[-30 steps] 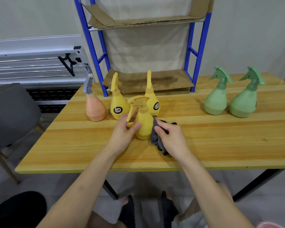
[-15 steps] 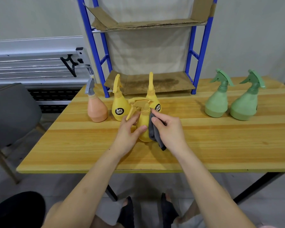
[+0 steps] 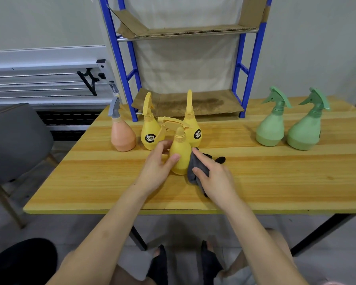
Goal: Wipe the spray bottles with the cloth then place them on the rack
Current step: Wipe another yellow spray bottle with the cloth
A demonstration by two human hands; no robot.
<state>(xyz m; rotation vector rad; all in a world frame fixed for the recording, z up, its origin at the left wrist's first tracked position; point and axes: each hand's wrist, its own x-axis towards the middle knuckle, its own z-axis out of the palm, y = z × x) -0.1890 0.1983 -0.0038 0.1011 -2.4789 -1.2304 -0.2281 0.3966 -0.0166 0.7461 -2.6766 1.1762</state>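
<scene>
Front yellow bottle being wiped on the bench, none racked yet.

L hand is curled round the bottle's left side, thumb on its front, so it is held upright; R hand pinches the grey cloth and the cloth is pressed vs. the bottle's right flank. Bottle stands btwn the two grips, touching both. Two more yellow bottles sit just beyond L grip, a peach bottle further left of it; two green bottles well apart, right of R grip. Step judged: wipe of 1st bottle, approx. mid-way. Next move calls for the body to be turned under the cloth, trigger head wiped too, then the bottle lifted past the others to the blue rack shelf beyond both grips, which is still bare of bottles.
</scene>
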